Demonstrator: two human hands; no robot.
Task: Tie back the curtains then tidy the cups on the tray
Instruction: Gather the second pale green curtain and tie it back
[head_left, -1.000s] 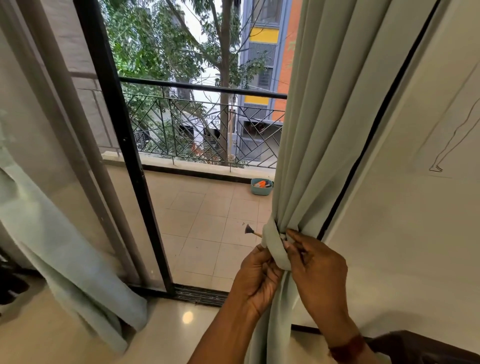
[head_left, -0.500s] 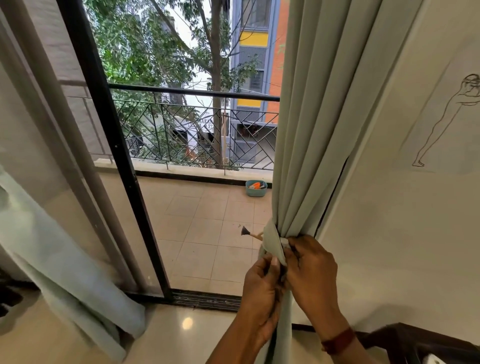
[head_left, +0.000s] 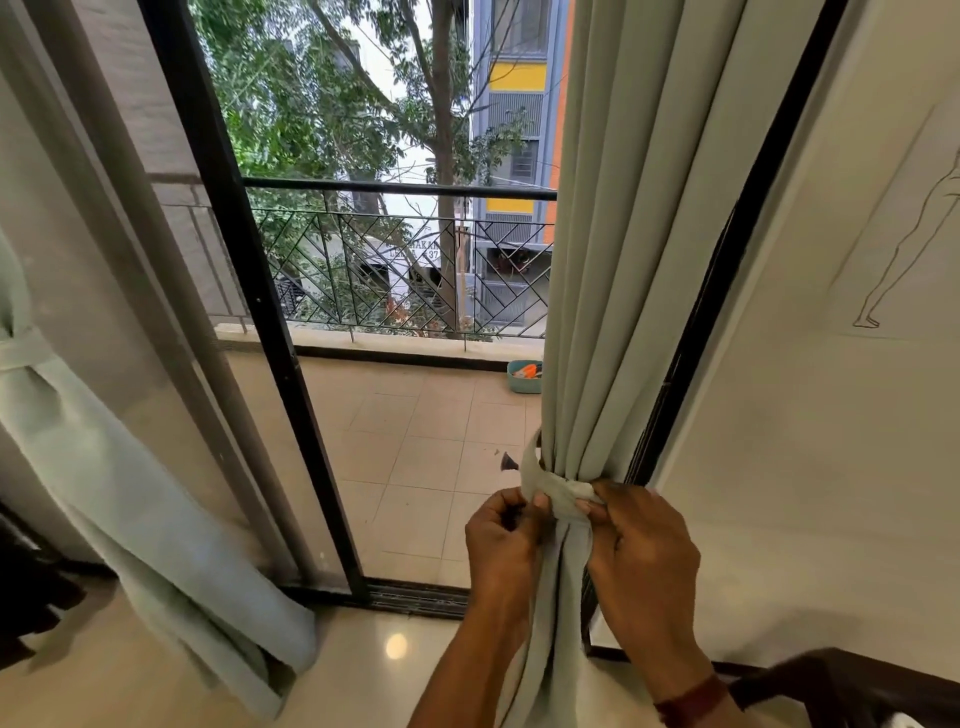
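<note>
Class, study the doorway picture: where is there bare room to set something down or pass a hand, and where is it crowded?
Bare: balcony tiles between the black door frame and right curtain; indoor floor between both curtains. Crowded: the tie-back, gripped by the left hand and right hand.

Bare forearms — a reddish-brown band (head_left: 691, 699) on the right wrist.

Both forearms are raised from the lower edge of the view, with the hands brought close together at the same height. The left hand (head_left: 501, 540) is curled into a loose fist, thumb pressed forward against cloth. The right hand (head_left: 641, 551) is turned back-up, its fingertips (head_left: 589, 506) pinched on cloth; a reddish-brown band is worn at its wrist.
</note>
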